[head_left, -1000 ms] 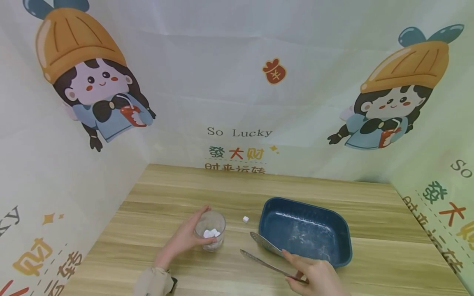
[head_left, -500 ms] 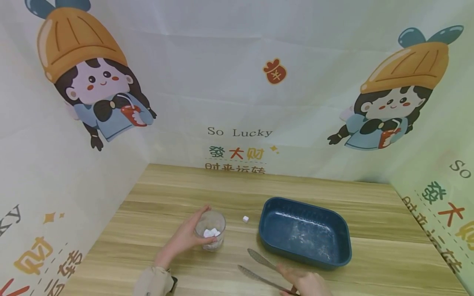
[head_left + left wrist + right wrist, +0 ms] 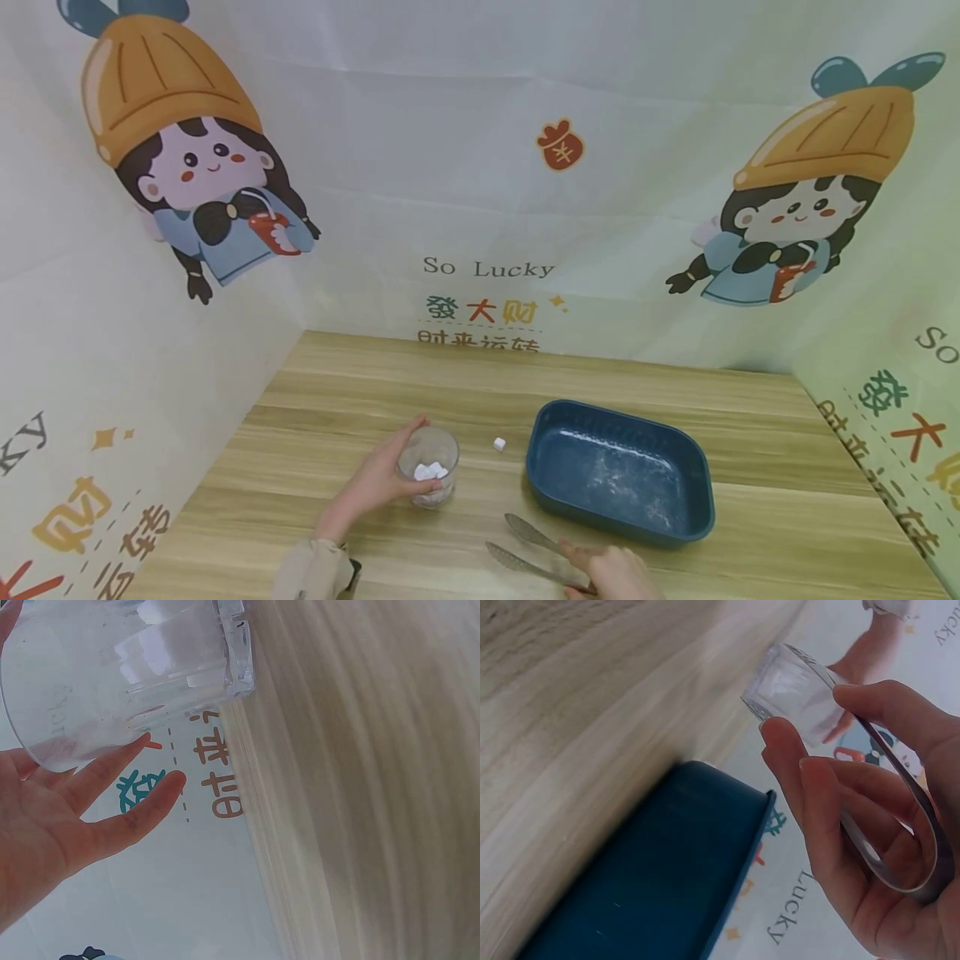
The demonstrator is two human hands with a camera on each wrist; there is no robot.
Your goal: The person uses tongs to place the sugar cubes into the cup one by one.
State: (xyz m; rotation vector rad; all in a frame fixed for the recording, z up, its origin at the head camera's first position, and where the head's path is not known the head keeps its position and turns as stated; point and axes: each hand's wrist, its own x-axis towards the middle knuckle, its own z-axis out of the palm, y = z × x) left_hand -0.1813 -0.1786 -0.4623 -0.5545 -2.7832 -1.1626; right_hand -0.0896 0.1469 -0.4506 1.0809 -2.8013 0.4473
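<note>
A clear drinking glass (image 3: 428, 454) with several small white cubes in its bottom stands on the table, at the left of the blue basin. Its left side is held by my left hand (image 3: 390, 471), thumb at the near side and a finger behind; in the left wrist view two fingers stretch out beneath the glass (image 3: 127, 667). My right hand (image 3: 618, 573) grips metal tongs (image 3: 534, 571) near the front edge of the view. Their two arms are spread apart, tips toward the glass, with nothing between them. One loose white cube (image 3: 499, 444) lies between glass and basin.
The dark blue rectangular basin (image 3: 708, 533) stands to the right, just beyond the tongs, with whitish marks on its floor. Printed cloth walls (image 3: 360, 250) enclose the wooden table (image 3: 360, 375) at the back and both sides.
My right hand has drawn the tongs back toward me and slightly left, away from the basin's front rim. The left hand, glass and loose cube stay where they were.
</note>
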